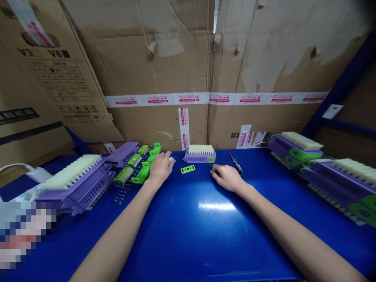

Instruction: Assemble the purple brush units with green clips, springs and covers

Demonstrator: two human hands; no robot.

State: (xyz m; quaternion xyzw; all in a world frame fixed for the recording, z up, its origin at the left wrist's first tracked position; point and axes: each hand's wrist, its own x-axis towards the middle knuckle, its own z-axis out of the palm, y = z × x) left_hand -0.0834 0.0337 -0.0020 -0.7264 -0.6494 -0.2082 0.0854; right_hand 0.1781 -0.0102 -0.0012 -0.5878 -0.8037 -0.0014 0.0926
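My left hand is at the right end of the row of bright green plastic pieces, fingers bent downward. A small whitish piece shows at its fingertips; the rest of it is hidden. My right hand rests on the blue table, its fingers curled in loosely and nothing showing in them. Between the hands lies a flat green plate with holes. Behind it stands a purple brush unit with cream bristles on top and a green end. A slim screwdriver lies just beyond my right hand.
Purple brush housings and small green-topped blocks sit at left, with loose screws in front. More assembled brush units stand at right. A cardboard wall closes off the back of the blue table.
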